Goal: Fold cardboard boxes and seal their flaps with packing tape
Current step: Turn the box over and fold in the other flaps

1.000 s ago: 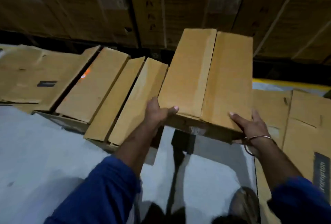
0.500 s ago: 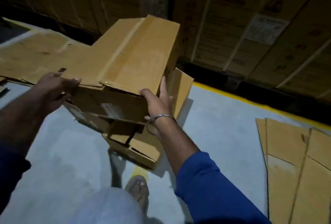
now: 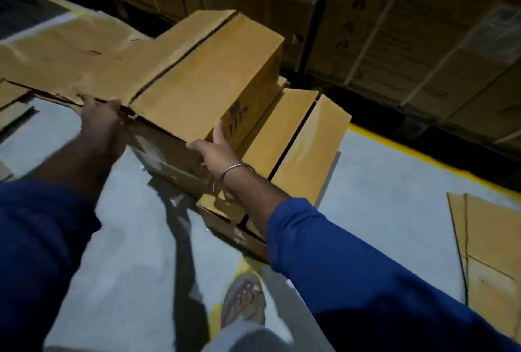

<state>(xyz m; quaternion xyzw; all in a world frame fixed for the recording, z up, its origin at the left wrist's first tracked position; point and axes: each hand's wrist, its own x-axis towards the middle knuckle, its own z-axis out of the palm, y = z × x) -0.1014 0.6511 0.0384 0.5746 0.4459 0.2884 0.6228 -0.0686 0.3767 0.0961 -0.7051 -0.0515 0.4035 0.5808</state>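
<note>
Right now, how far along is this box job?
Done: two closed boxes sit in a row on the floor. In hand: both the left hand and right hand hold a closed-up box at its near corners, above the row; tape on its seam is not clear. Left: flat cardboard lies unfolded at the right.

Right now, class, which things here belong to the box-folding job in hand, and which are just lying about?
In the job:
- held box
- left hand, gripping its near left corner
- right hand, on its right side

Lying about:
- folded boxes on the floor
- flat cardboard sheets
- stacked cartons behind
</note>
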